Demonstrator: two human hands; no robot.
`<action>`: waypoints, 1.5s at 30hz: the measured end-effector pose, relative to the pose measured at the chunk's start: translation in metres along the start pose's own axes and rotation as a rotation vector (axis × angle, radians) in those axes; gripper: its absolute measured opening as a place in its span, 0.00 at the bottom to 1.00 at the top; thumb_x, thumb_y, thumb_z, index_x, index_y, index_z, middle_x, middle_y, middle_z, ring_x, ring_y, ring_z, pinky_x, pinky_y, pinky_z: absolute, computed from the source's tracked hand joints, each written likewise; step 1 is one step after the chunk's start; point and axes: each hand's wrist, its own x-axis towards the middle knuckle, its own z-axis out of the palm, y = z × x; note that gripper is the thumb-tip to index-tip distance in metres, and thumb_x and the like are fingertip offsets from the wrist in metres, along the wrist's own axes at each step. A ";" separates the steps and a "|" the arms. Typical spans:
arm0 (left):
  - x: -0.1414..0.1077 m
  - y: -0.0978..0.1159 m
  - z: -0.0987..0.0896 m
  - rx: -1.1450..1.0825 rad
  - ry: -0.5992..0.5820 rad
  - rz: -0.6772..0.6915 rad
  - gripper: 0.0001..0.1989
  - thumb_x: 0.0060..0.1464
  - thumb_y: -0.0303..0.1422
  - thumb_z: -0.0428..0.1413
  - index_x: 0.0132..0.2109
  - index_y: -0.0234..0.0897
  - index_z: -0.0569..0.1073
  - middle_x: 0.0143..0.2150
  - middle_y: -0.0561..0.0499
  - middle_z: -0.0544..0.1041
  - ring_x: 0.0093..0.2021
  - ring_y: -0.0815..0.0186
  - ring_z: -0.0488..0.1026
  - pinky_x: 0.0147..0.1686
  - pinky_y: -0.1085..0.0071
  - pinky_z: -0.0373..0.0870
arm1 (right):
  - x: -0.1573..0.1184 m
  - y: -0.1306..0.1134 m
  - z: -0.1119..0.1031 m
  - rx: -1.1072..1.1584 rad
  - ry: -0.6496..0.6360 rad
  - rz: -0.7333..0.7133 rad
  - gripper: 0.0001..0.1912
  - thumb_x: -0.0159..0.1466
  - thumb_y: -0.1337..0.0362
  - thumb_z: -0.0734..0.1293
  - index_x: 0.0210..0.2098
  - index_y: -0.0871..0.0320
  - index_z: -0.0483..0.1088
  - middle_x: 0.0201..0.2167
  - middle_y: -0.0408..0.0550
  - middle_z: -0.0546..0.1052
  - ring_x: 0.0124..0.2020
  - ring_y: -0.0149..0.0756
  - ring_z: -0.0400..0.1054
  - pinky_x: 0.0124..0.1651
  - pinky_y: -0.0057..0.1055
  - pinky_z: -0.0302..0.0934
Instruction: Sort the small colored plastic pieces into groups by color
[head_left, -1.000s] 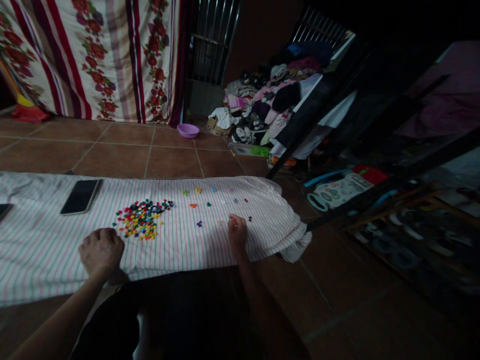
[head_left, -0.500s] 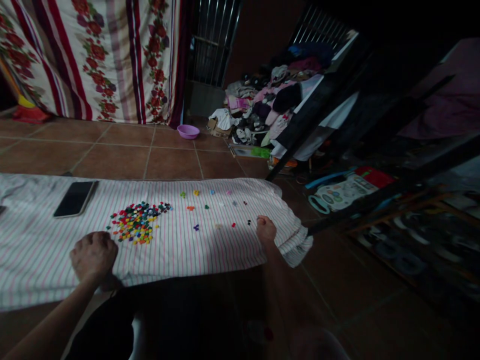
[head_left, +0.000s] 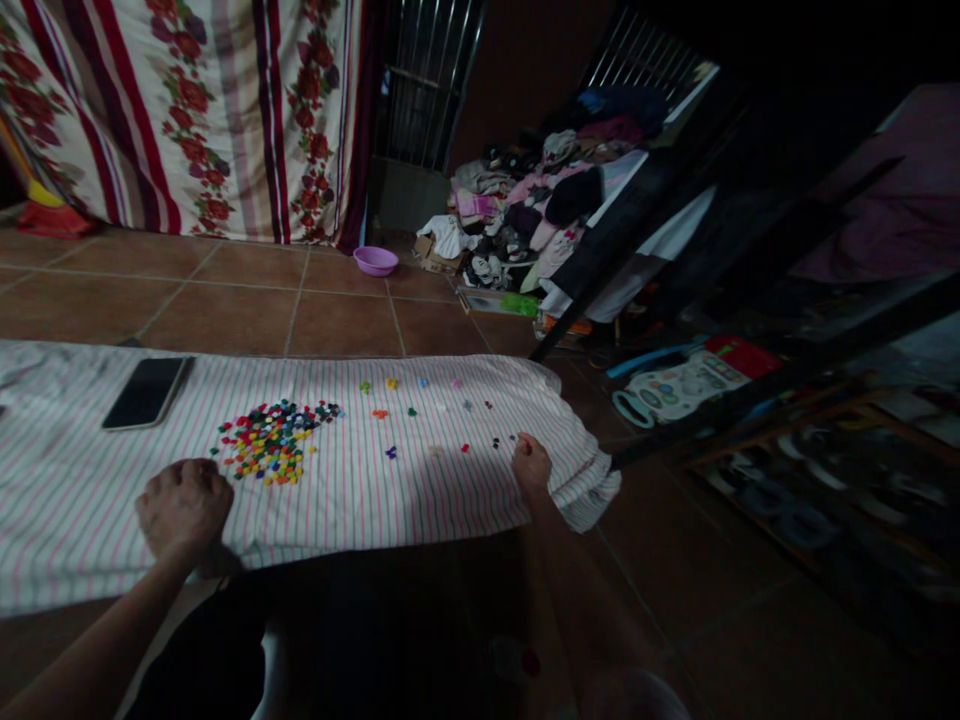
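My right hand [head_left: 531, 463] is at the right end of the striped cloth [head_left: 345, 510], its fingers pinched together. A tiny dark bead [head_left: 513, 437] shows at its fingertips; whether the fingers touch it or hold another is too small to tell. Left of that hand lie small same-coloured groups of beads in rough rows, among them a black group [head_left: 496, 443], a red group [head_left: 465, 448] and a purple group [head_left: 391, 453]. My left hand [head_left: 186, 505] rests on the cloth with fingers curled under, near a mixed heap of colourful beads [head_left: 270, 440].
A phone [head_left: 146, 393] lies on the cloth, left of the heap. Beyond, on the tiled floor, stand a purple basin [head_left: 376, 261] and a pile of clothes [head_left: 536, 205]. A dark post [head_left: 592, 290] rises past the cloth's right end, and shoes fill a rack [head_left: 817, 480].
A tiny dark bead now shows by my right fingertips, where none was visible before. The right hand has barely moved, and the left stays in place. The view has shifted slightly.
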 end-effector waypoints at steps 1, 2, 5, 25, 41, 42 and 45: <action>0.000 0.000 0.000 -0.007 0.003 0.005 0.15 0.52 0.36 0.45 0.43 0.35 0.71 0.43 0.37 0.72 0.46 0.47 0.66 0.43 0.52 0.60 | -0.003 -0.002 -0.001 0.000 0.009 -0.010 0.23 0.58 0.61 0.54 0.42 0.65 0.75 0.40 0.59 0.78 0.42 0.44 0.69 0.49 0.39 0.61; -0.001 -0.001 0.000 -0.009 0.005 0.010 0.15 0.52 0.36 0.45 0.42 0.35 0.71 0.43 0.37 0.72 0.46 0.47 0.66 0.43 0.52 0.60 | -0.007 -0.004 -0.001 0.004 0.012 -0.026 0.24 0.59 0.61 0.54 0.42 0.65 0.75 0.40 0.59 0.78 0.42 0.44 0.69 0.49 0.39 0.61; -0.002 -0.001 0.000 0.017 0.005 0.016 0.17 0.55 0.37 0.42 0.42 0.34 0.70 0.42 0.37 0.72 0.46 0.47 0.67 0.43 0.53 0.61 | -0.017 -0.013 0.001 0.029 -0.025 -0.098 0.22 0.59 0.61 0.54 0.42 0.63 0.75 0.40 0.58 0.78 0.42 0.43 0.68 0.49 0.38 0.62; 0.001 0.001 -0.003 0.065 -0.044 0.005 0.17 0.57 0.36 0.42 0.43 0.32 0.71 0.45 0.34 0.72 0.46 0.47 0.68 0.43 0.54 0.60 | -0.026 -0.051 0.016 -0.011 -0.210 -0.256 0.14 0.52 0.69 0.57 0.31 0.58 0.74 0.33 0.50 0.78 0.38 0.38 0.68 0.46 0.32 0.61; -0.002 0.003 -0.007 0.126 -0.022 0.020 0.17 0.58 0.35 0.43 0.44 0.31 0.71 0.44 0.37 0.73 0.46 0.52 0.68 0.42 0.59 0.60 | -0.026 -0.039 0.019 -0.017 -0.276 -0.330 0.14 0.55 0.68 0.60 0.36 0.58 0.75 0.36 0.51 0.77 0.41 0.39 0.68 0.48 0.33 0.61; -0.002 0.003 -0.006 0.126 -0.018 0.016 0.16 0.57 0.35 0.43 0.43 0.31 0.71 0.44 0.37 0.73 0.46 0.52 0.68 0.42 0.60 0.60 | -0.025 -0.040 0.018 -0.011 -0.286 -0.323 0.14 0.55 0.68 0.60 0.36 0.58 0.75 0.36 0.51 0.77 0.40 0.39 0.68 0.48 0.33 0.61; -0.001 0.003 -0.005 0.125 -0.013 0.006 0.16 0.56 0.35 0.45 0.43 0.31 0.72 0.44 0.38 0.74 0.45 0.52 0.68 0.42 0.60 0.60 | -0.022 -0.043 0.014 0.008 -0.318 -0.303 0.12 0.55 0.66 0.61 0.35 0.57 0.75 0.35 0.50 0.77 0.40 0.39 0.68 0.47 0.34 0.62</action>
